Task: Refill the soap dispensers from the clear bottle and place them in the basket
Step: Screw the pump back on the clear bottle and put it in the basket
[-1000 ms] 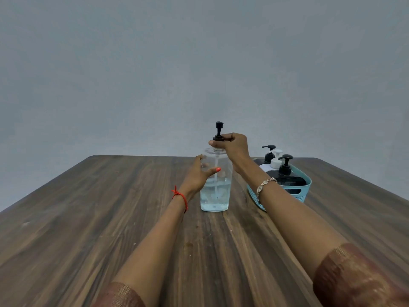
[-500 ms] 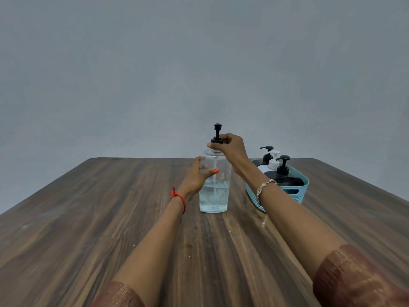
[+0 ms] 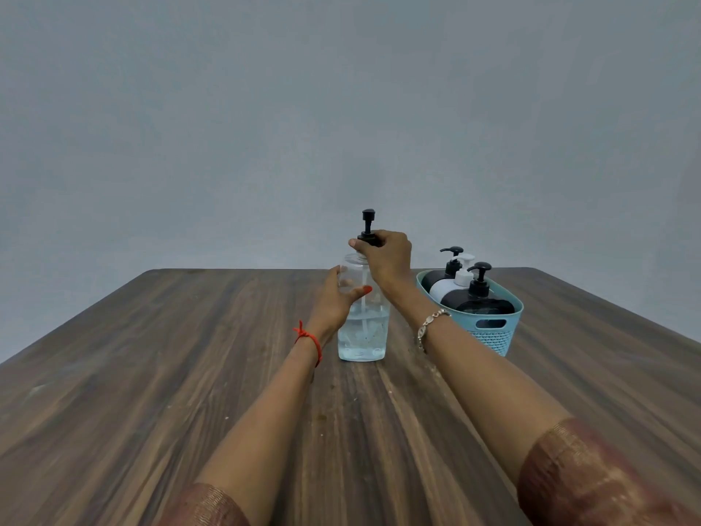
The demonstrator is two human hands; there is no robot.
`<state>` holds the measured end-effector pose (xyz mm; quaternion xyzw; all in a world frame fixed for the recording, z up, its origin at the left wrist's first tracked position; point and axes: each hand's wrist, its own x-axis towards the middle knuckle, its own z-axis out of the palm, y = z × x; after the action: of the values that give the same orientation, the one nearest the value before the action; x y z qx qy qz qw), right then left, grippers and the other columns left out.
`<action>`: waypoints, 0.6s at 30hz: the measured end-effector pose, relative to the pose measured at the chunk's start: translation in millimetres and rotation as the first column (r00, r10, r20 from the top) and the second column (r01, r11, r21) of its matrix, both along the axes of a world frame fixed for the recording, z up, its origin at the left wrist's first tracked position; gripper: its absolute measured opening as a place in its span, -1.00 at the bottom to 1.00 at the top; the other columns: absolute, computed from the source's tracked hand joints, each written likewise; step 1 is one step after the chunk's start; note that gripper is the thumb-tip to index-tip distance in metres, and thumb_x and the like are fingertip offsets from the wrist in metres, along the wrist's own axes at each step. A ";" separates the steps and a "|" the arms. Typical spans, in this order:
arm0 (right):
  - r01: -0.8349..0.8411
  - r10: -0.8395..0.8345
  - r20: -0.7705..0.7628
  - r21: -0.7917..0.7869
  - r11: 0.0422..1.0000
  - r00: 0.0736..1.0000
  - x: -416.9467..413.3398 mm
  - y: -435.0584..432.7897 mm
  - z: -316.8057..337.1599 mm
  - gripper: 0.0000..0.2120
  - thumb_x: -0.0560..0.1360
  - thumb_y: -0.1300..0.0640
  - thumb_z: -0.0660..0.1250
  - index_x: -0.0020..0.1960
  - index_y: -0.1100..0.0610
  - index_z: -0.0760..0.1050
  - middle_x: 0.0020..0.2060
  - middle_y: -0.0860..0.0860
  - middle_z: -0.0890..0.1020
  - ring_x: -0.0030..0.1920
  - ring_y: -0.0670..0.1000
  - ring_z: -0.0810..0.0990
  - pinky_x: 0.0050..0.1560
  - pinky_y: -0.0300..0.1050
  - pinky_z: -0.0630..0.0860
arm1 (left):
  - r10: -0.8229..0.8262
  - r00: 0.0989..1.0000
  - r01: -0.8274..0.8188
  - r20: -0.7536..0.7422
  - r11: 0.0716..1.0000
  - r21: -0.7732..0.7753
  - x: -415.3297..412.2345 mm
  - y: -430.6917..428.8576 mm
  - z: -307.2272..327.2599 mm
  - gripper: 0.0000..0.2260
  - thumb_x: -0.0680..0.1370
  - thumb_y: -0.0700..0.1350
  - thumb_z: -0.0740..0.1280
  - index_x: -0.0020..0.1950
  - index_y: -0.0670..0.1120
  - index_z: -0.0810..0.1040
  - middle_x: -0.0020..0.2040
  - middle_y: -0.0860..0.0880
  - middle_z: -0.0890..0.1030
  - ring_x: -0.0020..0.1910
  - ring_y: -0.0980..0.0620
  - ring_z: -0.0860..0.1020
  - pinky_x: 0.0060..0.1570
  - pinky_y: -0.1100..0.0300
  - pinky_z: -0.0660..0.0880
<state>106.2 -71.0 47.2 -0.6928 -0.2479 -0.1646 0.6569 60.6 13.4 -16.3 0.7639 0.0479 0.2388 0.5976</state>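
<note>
Hands barely moved since before tbh | left hand (image 3: 333,301) grips bottle (image 3: 364,336) | right hand (image 3: 387,256) fingers (image 3: 358,244) clamped on pump (image 3: 368,222) | dispensers (image 3: 480,298) in basket (image 3: 493,336)

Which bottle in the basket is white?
It's the middle bottle in the basket, white with a white pump; the back bottle and front bottle are black.

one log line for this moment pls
left hand: holds clear bottle | right hand: grips black pump | basket: three dispensers inside
</note>
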 end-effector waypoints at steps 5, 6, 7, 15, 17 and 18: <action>-0.073 0.074 0.003 -0.102 0.992 0.997 -4.4 -14.2 -3.8 -0.73 0.39 0.18 0.47 0.06 0.24 0.60 -0.01 0.13 0.67 -0.05 -0.03 0.59 -0.14 -0.45 0.46 | -0.023 0.999 0.022 0.040 0.999 0.036 -7.1 -5.4 0.7 -0.44 0.50 -0.03 0.37 0.44 -0.03 0.24 0.27 0.02 0.44 0.26 0.01 0.41 0.27 0.06 0.37; -0.077 0.077 -0.004 -0.151 0.986 0.997 -6.0 -17.8 -6.9 -0.70 0.42 0.14 0.44 0.12 0.21 0.58 0.06 0.12 0.65 0.04 -0.01 0.58 -0.06 -0.39 0.44 | -0.043 0.998 0.041 0.035 0.998 0.042 -8.7 -5.3 -0.4 -0.43 0.49 0.01 0.37 0.44 -0.02 0.23 0.30 0.02 0.45 0.28 0.01 0.42 0.28 0.06 0.37; -0.086 0.083 -0.024 -0.197 0.977 0.996 -6.6 -20.9 -11.4 -0.64 0.45 0.09 0.41 0.20 0.19 0.54 0.15 0.12 0.61 0.16 0.03 0.55 0.05 -0.30 0.41 | -0.057 0.998 0.055 0.031 0.997 0.046 -6.2 -2.1 -5.0 -0.36 0.45 0.09 0.38 0.46 0.00 0.20 0.35 0.01 0.43 0.32 0.00 0.40 0.32 0.02 0.36; -0.168 0.128 -0.143 -0.315 0.934 0.981 -16.4 -42.3 -50.0 -0.63 0.50 0.08 0.34 0.28 0.10 0.42 0.19 0.04 0.57 0.17 0.02 0.53 0.25 0.01 0.45 | -0.022 1.000 0.023 -0.018 0.998 0.055 -23.5 -1.7 -23.3 -0.68 0.60 -0.25 0.17 0.34 -0.11 0.43 0.22 -0.14 0.57 0.21 -0.09 0.52 0.25 -0.11 0.44; -0.183 0.127 -0.185 -0.326 0.927 0.975 -18.6 -45.5 -60.0 -0.71 0.50 0.21 0.32 0.22 0.16 0.47 0.14 0.10 0.60 0.12 0.05 0.56 0.14 -0.09 0.48 | 0.029 1.000 -0.028 -0.009 0.998 0.048 -24.1 -4.4 -22.2 -0.71 0.59 -0.26 0.18 0.31 -0.17 0.47 0.19 -0.18 0.58 0.17 -0.12 0.54 0.23 -0.10 0.46; -0.195 0.133 -0.206 -0.322 0.926 0.970 -19.5 -46.7 -64.5 -0.69 0.50 0.25 0.32 0.24 0.19 0.46 0.14 0.11 0.59 0.13 0.05 0.55 0.12 -0.12 0.46 | 0.052 0.999 -0.052 -0.007 0.998 0.043 -23.9 -5.6 -22.0 -0.72 0.59 -0.26 0.20 0.28 -0.18 0.49 0.16 -0.19 0.59 0.15 -0.12 0.55 0.22 -0.09 0.47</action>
<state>86.7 -117.7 -17.4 -0.7844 -0.2694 -0.0003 0.5587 36.7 7.8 -38.3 0.7760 0.0648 0.2522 0.5744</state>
